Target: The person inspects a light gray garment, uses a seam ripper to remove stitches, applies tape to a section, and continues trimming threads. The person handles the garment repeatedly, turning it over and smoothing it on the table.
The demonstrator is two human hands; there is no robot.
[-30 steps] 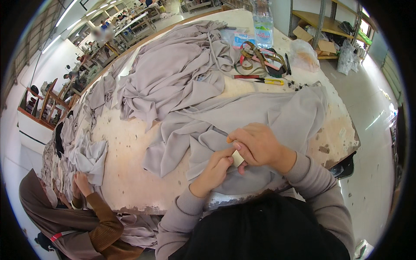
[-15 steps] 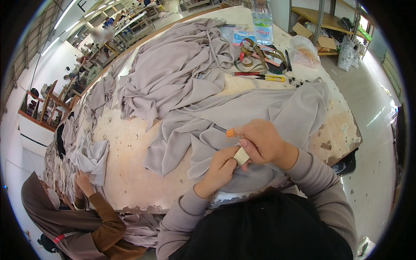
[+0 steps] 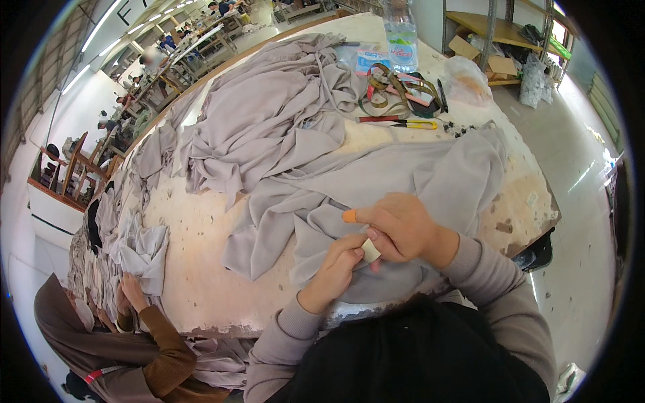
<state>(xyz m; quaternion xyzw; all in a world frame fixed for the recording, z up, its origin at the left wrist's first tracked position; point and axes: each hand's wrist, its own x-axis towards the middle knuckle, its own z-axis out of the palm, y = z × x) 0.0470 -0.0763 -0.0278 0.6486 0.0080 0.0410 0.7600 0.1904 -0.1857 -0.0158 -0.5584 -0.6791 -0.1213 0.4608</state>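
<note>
We grasp a small cream piece point(image 3: 371, 252) between our two hands above the near part of a grey cloth point(image 3: 396, 171), the left hand point(image 3: 336, 267) pinching it with thumb and fingers, the right hand point(image 3: 408, 230) curled about its other side, an orange cover point(image 3: 349, 216) on one fingertip. Beyond, we see a yellow-handled cutter point(image 3: 422, 124), a coiled tape measure point(image 3: 377, 84) and a water bottle point(image 3: 402, 47) on the worn table point(image 3: 195, 282).

long white tube lights point(image 3: 102, 25) shine at upper left; a metal-framed brown wooden shelf unit point(image 3: 504, 31) stands on glossy, light-streaked grey flooring point(image 3: 574, 215).
</note>
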